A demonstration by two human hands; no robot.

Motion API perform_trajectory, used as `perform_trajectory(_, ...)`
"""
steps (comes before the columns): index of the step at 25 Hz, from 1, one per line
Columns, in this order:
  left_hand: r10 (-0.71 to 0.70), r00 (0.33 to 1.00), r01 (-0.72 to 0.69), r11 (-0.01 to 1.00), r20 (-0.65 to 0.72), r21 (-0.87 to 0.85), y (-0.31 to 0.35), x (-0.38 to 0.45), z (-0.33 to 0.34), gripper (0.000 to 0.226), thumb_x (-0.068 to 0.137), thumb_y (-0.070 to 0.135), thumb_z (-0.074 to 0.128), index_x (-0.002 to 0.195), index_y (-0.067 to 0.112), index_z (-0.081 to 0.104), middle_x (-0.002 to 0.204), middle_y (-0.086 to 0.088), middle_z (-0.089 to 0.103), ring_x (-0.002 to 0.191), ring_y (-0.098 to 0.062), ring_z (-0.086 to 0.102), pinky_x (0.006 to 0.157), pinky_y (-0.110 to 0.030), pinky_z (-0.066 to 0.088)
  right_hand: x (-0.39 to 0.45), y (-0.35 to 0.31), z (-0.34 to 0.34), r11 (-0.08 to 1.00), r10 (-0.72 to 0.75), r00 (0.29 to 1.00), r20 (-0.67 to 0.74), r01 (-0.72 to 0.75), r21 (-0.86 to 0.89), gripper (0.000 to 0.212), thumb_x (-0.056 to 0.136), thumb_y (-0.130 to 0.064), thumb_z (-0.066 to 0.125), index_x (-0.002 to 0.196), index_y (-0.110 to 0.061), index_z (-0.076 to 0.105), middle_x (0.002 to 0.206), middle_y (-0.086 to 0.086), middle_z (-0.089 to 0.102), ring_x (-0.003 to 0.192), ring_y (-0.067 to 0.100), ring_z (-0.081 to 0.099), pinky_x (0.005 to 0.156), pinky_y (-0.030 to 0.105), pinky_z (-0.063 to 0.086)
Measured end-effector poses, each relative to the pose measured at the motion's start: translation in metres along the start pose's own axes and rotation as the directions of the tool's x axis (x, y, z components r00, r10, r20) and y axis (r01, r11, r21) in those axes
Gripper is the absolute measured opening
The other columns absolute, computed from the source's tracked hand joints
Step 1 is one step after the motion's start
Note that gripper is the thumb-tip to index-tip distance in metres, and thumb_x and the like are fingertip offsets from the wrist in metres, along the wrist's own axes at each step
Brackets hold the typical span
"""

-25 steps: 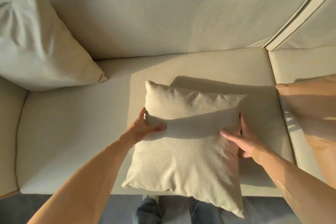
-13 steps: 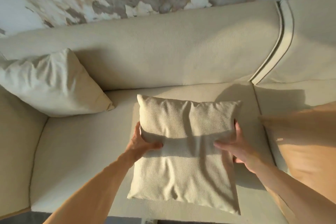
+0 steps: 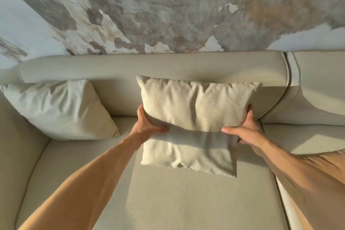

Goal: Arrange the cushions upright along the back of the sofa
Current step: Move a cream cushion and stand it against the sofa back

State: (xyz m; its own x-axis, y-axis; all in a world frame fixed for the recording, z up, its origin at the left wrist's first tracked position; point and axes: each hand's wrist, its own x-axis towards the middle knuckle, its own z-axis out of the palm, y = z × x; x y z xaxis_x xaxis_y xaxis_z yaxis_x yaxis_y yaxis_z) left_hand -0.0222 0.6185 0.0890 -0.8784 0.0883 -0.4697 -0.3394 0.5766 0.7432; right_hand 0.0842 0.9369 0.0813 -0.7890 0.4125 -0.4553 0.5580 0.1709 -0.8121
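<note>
A beige textured cushion (image 3: pixel 194 115) is held up in front of the sofa's backrest (image 3: pixel 149 67), its top edge near the backrest's top and its lower edge above the seat (image 3: pixel 186 201). My left hand (image 3: pixel 147 127) grips its left side, thumb across the front. My right hand (image 3: pixel 246 130) grips its right side the same way. A second, paler cushion (image 3: pixel 59 110) leans tilted in the sofa's left corner against the backrest and armrest.
A tan cushion (image 3: pixel 321 164) lies partly hidden behind my right forearm at the right. A seam (image 3: pixel 288 80) splits the backrest into two sections. Behind the sofa rises a wall with peeling paint (image 3: pixel 168 15). The left armrest (image 3: pixel 16 145) bounds the seat.
Both hands have carried the beige cushion from lying flat at the seat's front edge up and back to the backrest. My view has tilted up, revealing the wall.
</note>
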Motion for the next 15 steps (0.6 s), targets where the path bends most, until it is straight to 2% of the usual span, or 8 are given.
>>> perform_trajectory(3, -0.007, 1.000, 0.006, 0.999, -0.015, -0.033, 0.009, 0.025, 0.002, 0.112, 0.049, 0.033, 0.091, 0.132, 0.038, 0.017, 0.106, 0.000, 0.054, 0.101, -0.028, 0.059, 0.084, -0.049, 0.057, 0.025, -0.008, 0.010, 0.999, -0.023, 0.998, -0.065, 0.025, 0.029, 0.130, 0.061, -0.011, 0.090, 0.152, -0.019, -0.002, 0.153, 0.006, 0.033, 0.138, 0.030, 0.036, 0.110, 0.053, 0.036)
perform_trajectory(6, 0.018, 0.999, -0.019, 0.999, -0.031, -0.029, 0.005, 0.046, 0.010, 0.096, 0.054, 0.032, 0.090, 0.119, 0.034, 0.020, 0.101, 0.002, 0.052, 0.100, -0.028, 0.059, 0.084, -0.049, 0.058, 0.046, -0.003, 0.018, 0.999, 0.004, 0.997, -0.076, -0.002, 0.035, 0.130, 0.063, -0.006, 0.089, 0.149, -0.010, -0.008, 0.150, 0.008, 0.036, 0.137, 0.031, 0.038, 0.111, 0.050, 0.037)
perform_trajectory(9, 0.021, 1.000, -0.021, 1.000, -0.022, 0.001, -0.006, 0.063, 0.017, 0.091, 0.056, 0.032, 0.089, 0.116, 0.033, 0.020, 0.099, 0.003, 0.050, 0.100, -0.028, 0.057, 0.086, -0.049, 0.057, 0.060, 0.009, 0.021, 1.000, 0.026, 0.994, -0.105, -0.025, 0.008, 0.106, 0.062, -0.006, 0.089, 0.136, -0.013, 0.014, 0.139, 0.011, 0.044, 0.129, 0.032, 0.046, 0.106, 0.051, 0.043)
perform_trajectory(11, 0.014, 1.000, -0.013, 0.999, -0.022, 0.031, -0.008, 0.074, 0.021, 0.091, 0.056, 0.035, 0.089, 0.117, 0.030, 0.022, 0.099, 0.001, 0.051, 0.096, -0.028, 0.058, 0.084, -0.048, 0.058, 0.068, 0.013, 0.023, 1.000, 0.031, 0.994, -0.108, -0.031, 0.003, 0.098, 0.062, -0.007, 0.089, 0.130, -0.016, 0.019, 0.136, 0.008, 0.045, 0.127, 0.031, 0.047, 0.104, 0.052, 0.044)
perform_trajectory(13, 0.009, 1.000, -0.007, 0.998, -0.025, 0.057, -0.007, 0.085, 0.022, 0.092, 0.056, 0.039, 0.089, 0.118, 0.029, 0.022, 0.098, 0.001, 0.051, 0.091, -0.026, 0.059, 0.081, -0.047, 0.059, 0.076, 0.012, 0.023, 0.999, 0.036, 0.993, -0.111, -0.037, -0.002, 0.107, 0.063, -0.011, 0.089, 0.140, -0.015, 0.014, 0.143, 0.004, 0.041, 0.132, 0.030, 0.043, 0.106, 0.052, 0.042)
perform_trajectory(15, 0.007, 1.000, -0.006, 0.994, -0.014, 0.106, -0.004, 0.092, 0.022, 0.094, 0.057, 0.044, 0.088, 0.122, 0.030, 0.021, 0.103, -0.001, 0.052, 0.088, -0.024, 0.058, 0.080, -0.045, 0.059, 0.082, 0.007, 0.025, 0.998, 0.044, 0.993, -0.107, -0.049, -0.046, 0.120, 0.066, -0.016, 0.088, 0.150, -0.014, 0.002, 0.152, 0.003, 0.033, 0.138, 0.029, 0.038, 0.110, 0.051, 0.038)
